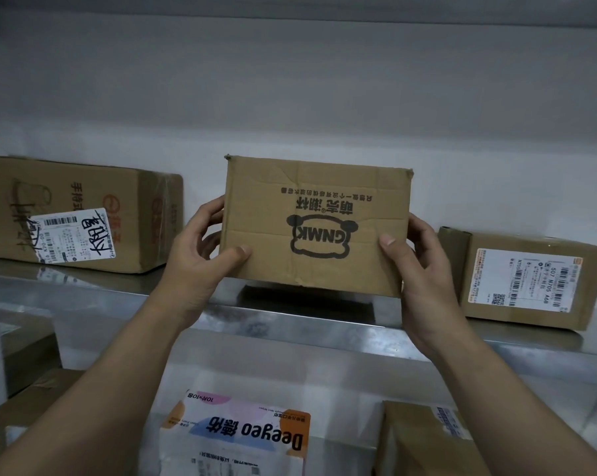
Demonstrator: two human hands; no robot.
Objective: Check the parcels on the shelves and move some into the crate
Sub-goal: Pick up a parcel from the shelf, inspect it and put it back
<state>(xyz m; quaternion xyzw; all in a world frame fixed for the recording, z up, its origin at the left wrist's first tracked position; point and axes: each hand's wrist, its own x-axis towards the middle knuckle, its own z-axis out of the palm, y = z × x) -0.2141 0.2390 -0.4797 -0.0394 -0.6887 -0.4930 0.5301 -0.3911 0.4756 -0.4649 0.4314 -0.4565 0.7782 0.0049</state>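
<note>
- Deeyeo-printed white pack [236,438] lies below the GNMK box [316,225], on a lower level.
- Left hand [200,242] grips that box's left edge, and the right hand [417,255] grips its right edge, with both thumbs on the front.
- GNMK box (print upside down) stands upright over the steel shelf [118,304].
- To its left sits a large labelled carton [80,214], and to its right a smaller labelled parcel [530,280].
</note>
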